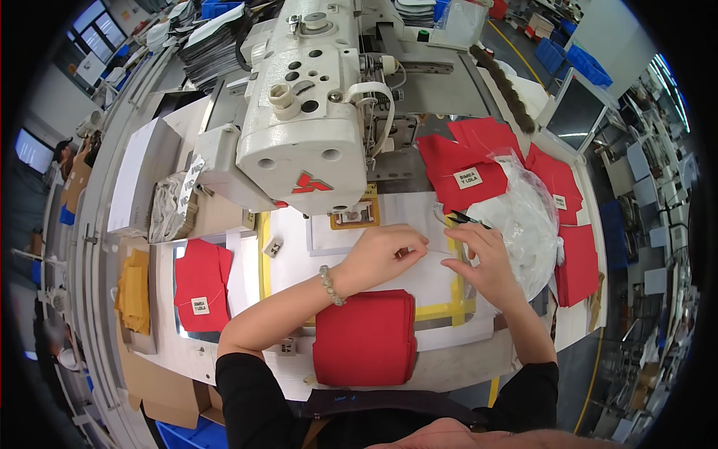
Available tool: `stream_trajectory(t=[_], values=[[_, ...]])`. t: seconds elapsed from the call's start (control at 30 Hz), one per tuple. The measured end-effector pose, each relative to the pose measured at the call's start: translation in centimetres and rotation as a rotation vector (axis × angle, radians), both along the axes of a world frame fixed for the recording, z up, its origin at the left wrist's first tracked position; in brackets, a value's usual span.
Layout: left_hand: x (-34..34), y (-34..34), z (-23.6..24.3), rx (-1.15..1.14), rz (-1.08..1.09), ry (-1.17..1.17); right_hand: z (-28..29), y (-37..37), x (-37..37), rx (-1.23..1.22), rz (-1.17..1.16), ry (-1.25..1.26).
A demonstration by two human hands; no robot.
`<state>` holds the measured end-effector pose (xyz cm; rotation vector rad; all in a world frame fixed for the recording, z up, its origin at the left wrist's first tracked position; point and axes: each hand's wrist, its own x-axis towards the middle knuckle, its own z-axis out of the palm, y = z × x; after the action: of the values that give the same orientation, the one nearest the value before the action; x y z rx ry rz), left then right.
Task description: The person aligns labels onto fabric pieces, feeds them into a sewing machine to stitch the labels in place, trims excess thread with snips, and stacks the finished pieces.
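My left hand (385,254), with a beaded bracelet on its wrist, is closed in a pinch above the white sewing template (351,280) with yellow tape edges. Whatever its fingertips hold is too fine to make out. To the right, my right hand (486,258) has thumb and forefinger apart. Black thread snips (470,219) show just beyond its fingers; I cannot tell whether they touch. Below my left hand lies a stack of red fabric pieces (364,337). The white sewing machine head (307,150) stands in front of me, above a small orange-framed clamp (355,214).
Red pieces with white labels lie on the left (202,288) and far right (464,168). A clear plastic bag (520,232) bulges beside my right hand. Yellow pieces (133,292) sit in a tray at far left, below a white box (142,179). A screen (574,112) stands at right.
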<state>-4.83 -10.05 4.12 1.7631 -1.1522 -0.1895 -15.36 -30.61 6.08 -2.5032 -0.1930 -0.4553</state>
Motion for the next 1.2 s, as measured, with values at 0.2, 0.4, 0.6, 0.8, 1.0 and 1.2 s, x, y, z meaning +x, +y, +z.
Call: stream_trajectory(t=[0.2,0.4,0.6,0.8,1.0,1.2], values=[[1.2,6.5,-1.0,0.013,0.016,-0.15,-2.0,1.7,1.8,-0.007,0.217,-0.107],[1.8,9.7,-3.1,0.298,-0.019,-0.579,-3.3,4.4,2.7,-0.301,0.457,-0.108],[1.8,9.8,-3.6,0.281,0.006,-0.654,-4.5,5.3,3.6,-0.387,0.446,-0.035],[2.0,10.5,-4.0,0.468,-0.008,-0.499,-4.5,5.8,4.0,-0.44,0.385,-0.051],[2.0,10.6,-3.9,0.51,0.004,-0.5,-4.8,5.9,4.8,-0.461,0.381,-0.079],[1.9,10.4,-4.1,0.511,0.039,-0.514,-5.2,5.9,5.1,-0.475,0.378,-0.102]])
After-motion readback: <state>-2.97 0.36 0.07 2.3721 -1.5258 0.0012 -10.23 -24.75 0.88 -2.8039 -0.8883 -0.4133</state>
